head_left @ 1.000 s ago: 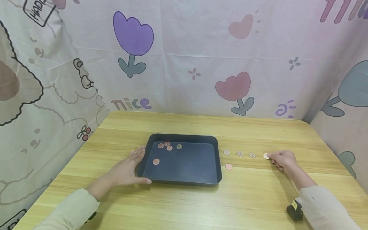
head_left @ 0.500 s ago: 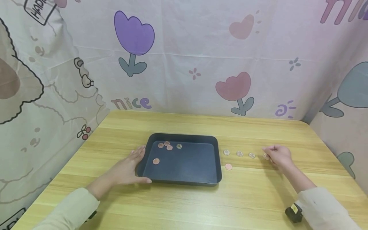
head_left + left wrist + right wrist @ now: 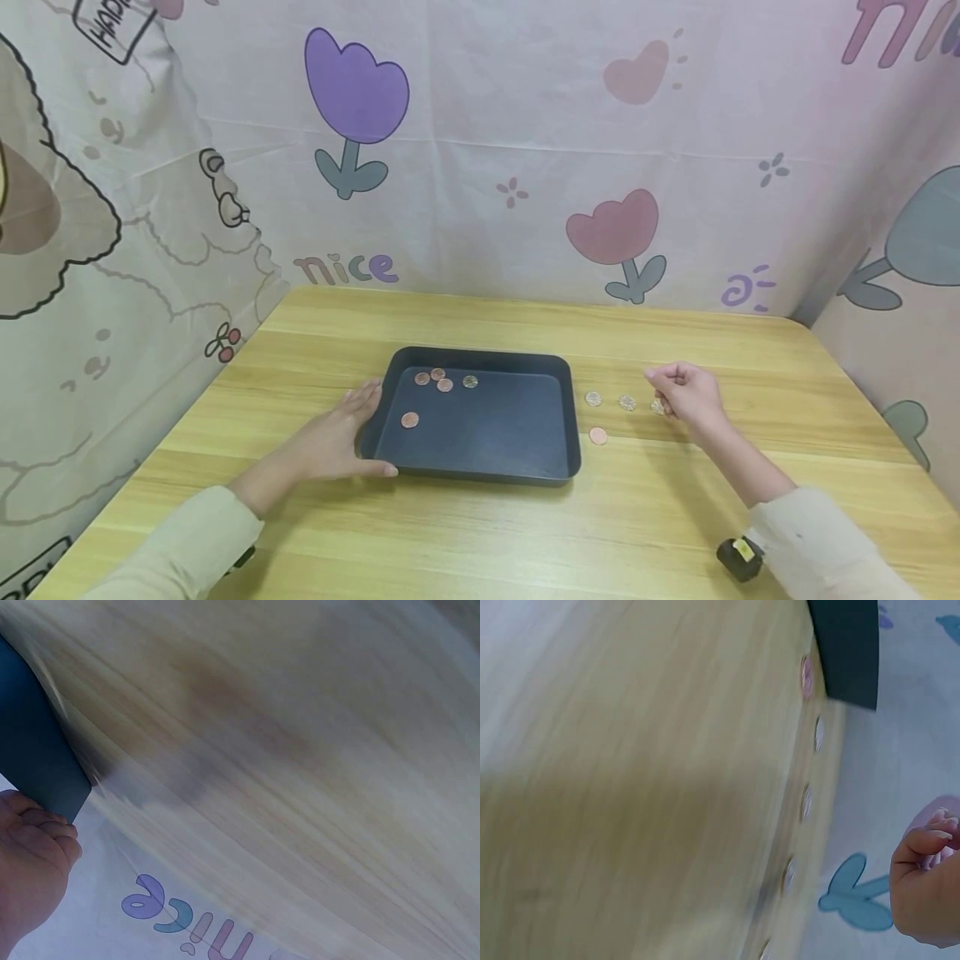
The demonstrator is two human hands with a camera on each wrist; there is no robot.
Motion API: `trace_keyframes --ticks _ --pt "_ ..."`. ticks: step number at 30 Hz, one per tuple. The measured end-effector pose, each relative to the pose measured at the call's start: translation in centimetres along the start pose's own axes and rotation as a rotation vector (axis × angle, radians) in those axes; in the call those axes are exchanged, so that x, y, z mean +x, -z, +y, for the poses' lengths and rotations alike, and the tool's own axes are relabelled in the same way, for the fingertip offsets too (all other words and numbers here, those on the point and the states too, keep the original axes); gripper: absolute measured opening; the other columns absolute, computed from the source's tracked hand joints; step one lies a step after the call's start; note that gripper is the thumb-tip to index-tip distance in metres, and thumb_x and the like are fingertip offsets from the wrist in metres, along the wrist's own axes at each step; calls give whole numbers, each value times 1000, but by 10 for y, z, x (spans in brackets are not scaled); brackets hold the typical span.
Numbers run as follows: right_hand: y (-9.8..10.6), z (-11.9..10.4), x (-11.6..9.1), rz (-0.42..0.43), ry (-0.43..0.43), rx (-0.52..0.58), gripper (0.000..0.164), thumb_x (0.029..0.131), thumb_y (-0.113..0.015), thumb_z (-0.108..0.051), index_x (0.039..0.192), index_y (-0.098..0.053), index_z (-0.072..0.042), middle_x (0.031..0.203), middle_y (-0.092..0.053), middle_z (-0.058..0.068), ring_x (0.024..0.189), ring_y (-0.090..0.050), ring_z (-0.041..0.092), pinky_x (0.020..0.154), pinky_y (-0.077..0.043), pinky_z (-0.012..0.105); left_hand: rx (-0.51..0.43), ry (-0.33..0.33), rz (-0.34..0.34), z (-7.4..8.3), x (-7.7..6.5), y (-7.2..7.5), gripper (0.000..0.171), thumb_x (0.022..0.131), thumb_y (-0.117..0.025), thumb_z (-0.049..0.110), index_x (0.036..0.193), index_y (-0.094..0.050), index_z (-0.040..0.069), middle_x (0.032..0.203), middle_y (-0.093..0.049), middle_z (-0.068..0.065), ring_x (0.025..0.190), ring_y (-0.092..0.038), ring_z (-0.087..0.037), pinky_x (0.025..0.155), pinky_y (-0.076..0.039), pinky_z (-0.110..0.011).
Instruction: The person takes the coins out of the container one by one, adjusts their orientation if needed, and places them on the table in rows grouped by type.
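Observation:
A dark baking tray (image 3: 480, 433) lies on the table with several coins in it, mostly copper, such as the lone copper coin (image 3: 409, 420). My left hand (image 3: 326, 442) rests against its left wall, thumb along the front corner. Right of the tray, silver coins lie in a row, starting with the nearest silver coin (image 3: 592, 399); a copper coin (image 3: 597, 436) lies in front of that one. Over the row's right part hovers my right hand (image 3: 692, 404), fingers loosely curled, with nothing seen in them. It hides the row's end, but the right wrist view shows the last silver coin (image 3: 765, 949).
The wooden table (image 3: 480, 542) ends at a printed cloth (image 3: 480, 108) hung behind it, with more cloth at both sides. A black wrist camera (image 3: 740, 558) sits at my right sleeve.
My right hand has let go of the rightmost silver coin, risen and moved left towards the tray. That coin stays on the table. The left hand and tray hold still; the head view shifts slightly.

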State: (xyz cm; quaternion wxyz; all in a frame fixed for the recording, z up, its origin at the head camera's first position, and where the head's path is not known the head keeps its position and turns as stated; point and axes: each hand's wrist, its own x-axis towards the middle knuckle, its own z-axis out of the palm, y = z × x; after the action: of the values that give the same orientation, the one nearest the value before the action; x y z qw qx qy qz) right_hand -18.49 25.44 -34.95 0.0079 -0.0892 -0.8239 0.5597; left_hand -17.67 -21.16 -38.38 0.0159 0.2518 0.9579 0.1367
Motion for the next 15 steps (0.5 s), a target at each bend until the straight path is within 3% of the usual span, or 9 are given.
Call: trace_keyframes --ticks 15 --pt "-53 -19 0 -72 24 116 10 90 -58 -10 89 -55 0 59 -51 -8 44 -39 1 40 -33 13 -4 2 3 1 -1 1 119 63 -66 71 141 -27 -10 151 -22 -25 138 -24 -43 111 -28 -53"
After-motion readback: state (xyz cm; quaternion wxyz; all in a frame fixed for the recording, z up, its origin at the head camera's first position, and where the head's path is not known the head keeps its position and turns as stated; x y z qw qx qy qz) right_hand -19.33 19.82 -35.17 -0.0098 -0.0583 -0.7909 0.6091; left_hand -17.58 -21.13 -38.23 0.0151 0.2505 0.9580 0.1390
